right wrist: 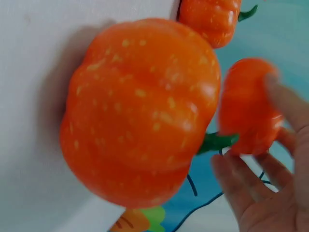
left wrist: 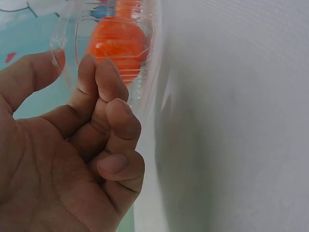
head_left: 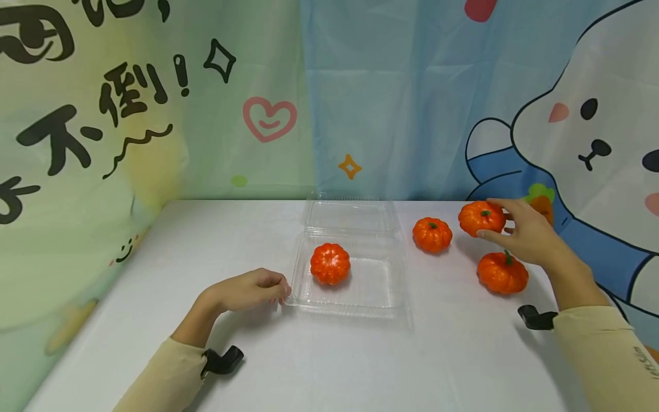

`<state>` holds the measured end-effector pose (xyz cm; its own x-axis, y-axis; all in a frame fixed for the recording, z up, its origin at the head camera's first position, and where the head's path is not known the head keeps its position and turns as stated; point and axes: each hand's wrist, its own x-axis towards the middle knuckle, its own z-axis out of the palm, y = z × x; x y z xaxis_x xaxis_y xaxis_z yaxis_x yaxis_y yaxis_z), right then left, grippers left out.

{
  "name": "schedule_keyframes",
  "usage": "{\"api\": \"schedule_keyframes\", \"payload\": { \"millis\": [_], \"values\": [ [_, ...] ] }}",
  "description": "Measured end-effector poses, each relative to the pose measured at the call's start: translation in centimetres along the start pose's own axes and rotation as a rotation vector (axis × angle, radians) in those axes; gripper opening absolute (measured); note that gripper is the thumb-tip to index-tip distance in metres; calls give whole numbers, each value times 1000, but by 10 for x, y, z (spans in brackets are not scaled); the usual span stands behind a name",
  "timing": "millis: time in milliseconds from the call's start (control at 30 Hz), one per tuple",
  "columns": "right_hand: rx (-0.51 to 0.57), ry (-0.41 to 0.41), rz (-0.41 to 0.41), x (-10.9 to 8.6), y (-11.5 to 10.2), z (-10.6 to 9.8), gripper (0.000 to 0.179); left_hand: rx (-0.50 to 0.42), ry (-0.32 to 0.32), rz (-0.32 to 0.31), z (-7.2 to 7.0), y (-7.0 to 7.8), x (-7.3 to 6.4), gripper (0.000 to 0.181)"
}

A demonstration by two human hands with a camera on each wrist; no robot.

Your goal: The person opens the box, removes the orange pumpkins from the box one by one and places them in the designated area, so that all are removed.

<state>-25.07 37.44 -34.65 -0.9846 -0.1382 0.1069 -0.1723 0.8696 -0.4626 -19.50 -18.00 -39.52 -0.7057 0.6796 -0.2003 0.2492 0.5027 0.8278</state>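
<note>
My right hand (head_left: 522,232) grips a small orange pumpkin (head_left: 479,218) between thumb and fingers, at the back right of the table. In the right wrist view this held pumpkin (right wrist: 248,108) is slightly blurred. My left hand (head_left: 252,289) pinches the near left corner of an open clear plastic box (head_left: 373,286); the left wrist view shows the thumb at its rim and the fingertips by its wall. One pumpkin (head_left: 330,264) sits in the left part of the box. Beside my right hand, another pumpkin (head_left: 502,273) with a green stem lies nearer the front.
A further pumpkin (head_left: 432,234) rests on the white table (head_left: 329,366) between the box and my right hand. The box's clear lid (head_left: 352,216) lies folded back behind it. A printed cloth (head_left: 370,103) hangs at the table's back edge.
</note>
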Motion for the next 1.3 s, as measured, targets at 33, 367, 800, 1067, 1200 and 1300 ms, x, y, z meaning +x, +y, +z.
{"api": "schedule_keyframes", "payload": {
  "millis": [33,367,800,1067,1200,1300],
  "values": [
    [-16,-7,4,1,0,1,85,0,0,2,0,0,0,25],
    [-82,-82,33,7,7,2,82,-11,5,15,2,2,0,24],
    [-106,-183,151,16,23,1,93,-29,8,15,1,-4,0,24],
    [-127,-191,169,17,31,2,92,-35,11,2,1,-5,1,27],
    [-117,-219,173,19,33,2,92,-33,15,0,1,-5,0,26],
    [-119,-234,172,21,35,3,93,-35,16,4,1,-5,-1,26]
  ]
}}
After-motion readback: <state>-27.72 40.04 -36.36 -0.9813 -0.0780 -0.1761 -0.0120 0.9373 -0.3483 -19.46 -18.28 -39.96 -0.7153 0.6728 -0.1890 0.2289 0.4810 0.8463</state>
